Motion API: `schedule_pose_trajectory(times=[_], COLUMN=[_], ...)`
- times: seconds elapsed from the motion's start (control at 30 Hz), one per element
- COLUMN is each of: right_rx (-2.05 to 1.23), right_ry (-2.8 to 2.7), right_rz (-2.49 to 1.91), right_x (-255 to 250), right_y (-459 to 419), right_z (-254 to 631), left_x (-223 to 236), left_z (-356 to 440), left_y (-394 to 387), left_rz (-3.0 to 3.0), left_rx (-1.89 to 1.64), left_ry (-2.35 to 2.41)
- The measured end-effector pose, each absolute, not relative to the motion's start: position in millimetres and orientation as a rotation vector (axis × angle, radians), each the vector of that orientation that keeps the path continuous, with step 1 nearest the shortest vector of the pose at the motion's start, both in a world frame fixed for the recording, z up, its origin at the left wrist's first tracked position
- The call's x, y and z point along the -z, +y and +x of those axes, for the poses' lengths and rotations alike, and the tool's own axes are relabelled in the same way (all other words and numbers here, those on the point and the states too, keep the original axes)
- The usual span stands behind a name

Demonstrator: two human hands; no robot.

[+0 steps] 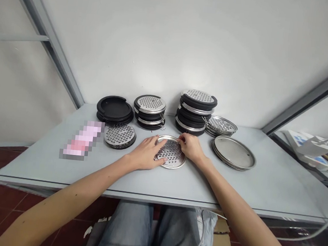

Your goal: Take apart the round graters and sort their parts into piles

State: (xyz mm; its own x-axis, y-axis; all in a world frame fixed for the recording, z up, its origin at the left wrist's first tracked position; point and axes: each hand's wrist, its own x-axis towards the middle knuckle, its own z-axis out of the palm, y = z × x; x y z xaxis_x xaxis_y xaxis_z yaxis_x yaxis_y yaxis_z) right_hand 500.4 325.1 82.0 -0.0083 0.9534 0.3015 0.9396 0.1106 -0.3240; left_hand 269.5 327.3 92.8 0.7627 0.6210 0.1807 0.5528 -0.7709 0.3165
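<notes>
While both arms reach in from the lower corners of the frame, a round metal grater [173,155] lies flat on the grey desk [146,184] at the centre. The left grip [145,154] is spread: its thumb and fingers stand apart over the grater's left side, touching the metal. The right grip [190,145] is drawn in small, thumb and fingertips close together at the upper right rim; whether they pinch the rim itself, I cannot tell.

Just left of centre sits a low pile of rimless grater discs [119,135], and behind it are stacked black rings [115,106]. Toward the upper middle rise a shorter grater stack [151,104] and a taller grater stack [199,96], both banded black and silver. Right of centre lie rimmed grater plates [222,124], with plain metal discs [235,153] in front. A pink pixelated item [82,140] occupies the desk's left side.
</notes>
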Motion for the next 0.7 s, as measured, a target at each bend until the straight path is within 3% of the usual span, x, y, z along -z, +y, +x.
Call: schedule_pose_trajectory(times=[0.7], right_rx=[-0.237], right_ry=[-1.73], right_rz=[-1.704], right_x=[-82], right_y=[324], right_z=[511], left_x=[-97], left_z=[268], left_y=[329], left_rz=[2.649], left_rx=[-0.401], left_ry=[0.93])
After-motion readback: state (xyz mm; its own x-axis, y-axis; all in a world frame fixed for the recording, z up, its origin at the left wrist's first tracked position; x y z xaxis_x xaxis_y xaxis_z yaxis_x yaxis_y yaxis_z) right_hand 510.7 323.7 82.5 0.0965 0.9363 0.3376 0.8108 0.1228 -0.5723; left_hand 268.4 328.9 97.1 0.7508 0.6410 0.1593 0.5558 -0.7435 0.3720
